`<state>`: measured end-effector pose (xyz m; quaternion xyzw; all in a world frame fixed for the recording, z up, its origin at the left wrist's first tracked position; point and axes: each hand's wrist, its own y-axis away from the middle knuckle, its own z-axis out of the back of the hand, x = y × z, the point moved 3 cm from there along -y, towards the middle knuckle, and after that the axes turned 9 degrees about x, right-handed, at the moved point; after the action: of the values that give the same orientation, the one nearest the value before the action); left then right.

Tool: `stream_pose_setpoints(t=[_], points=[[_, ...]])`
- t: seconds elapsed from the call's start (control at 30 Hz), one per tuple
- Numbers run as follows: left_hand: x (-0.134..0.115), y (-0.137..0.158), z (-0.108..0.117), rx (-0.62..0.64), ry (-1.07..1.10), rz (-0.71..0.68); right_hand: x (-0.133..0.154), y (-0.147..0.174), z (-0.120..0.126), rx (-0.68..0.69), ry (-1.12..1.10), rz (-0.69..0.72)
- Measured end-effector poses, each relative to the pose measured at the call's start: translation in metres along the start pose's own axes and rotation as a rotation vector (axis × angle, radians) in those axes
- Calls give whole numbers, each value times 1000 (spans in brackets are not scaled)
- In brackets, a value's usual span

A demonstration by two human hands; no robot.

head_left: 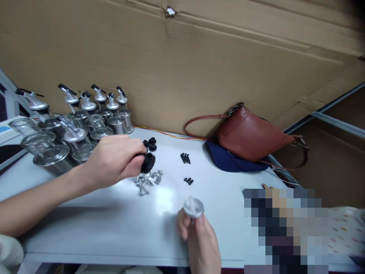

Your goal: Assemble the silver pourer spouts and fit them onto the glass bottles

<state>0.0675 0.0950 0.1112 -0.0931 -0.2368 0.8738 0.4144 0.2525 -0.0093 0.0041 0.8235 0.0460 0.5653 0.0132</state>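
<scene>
Over the left-middle of the table, my left hand [114, 158] pinches a black ringed stopper [148, 163] between thumb and fingers. Nearer the front edge, my right hand [201, 238] grips a silver pourer cap [194, 207], its hollow side with a pale inner piece facing up. The two parts are well apart. Behind my left hand sit a few more black stoppers [152, 147]. Several silver pourer caps [155, 177] lie in a pile just below it. Small black levers [186, 158] are lined up in the middle, with tiny black pieces [188, 181] in front of them.
Glass-and-steel bottles [116, 123], several with pourers fitted, crowd the left of the white table [114, 228]. At the back right a brown leather bag [248, 133] rests on a navy cap [225, 160]. Cardboard [182, 68] stands behind. A pixelated patch hides the front right.
</scene>
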Motion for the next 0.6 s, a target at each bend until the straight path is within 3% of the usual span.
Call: stream_pose_setpoints(t=[0.07, 0.13, 0.27, 0.4, 0.6], points=[[5, -5, -6, 82, -145, 68, 1, -6, 6, -89, 343, 81], [7, -10, -20, 267, -245, 133, -6, -12, 3, -49, 560, 98], [12, -13, -50, 603, -285, 289, -18, -14, -5, 19, 740, 167], [14, -13, -68, 673, -212, 276, -18, -12, -5, -61, 792, 175], [18, -12, -77, 648, -132, 285, -16, -14, -7, -76, 876, 256]])
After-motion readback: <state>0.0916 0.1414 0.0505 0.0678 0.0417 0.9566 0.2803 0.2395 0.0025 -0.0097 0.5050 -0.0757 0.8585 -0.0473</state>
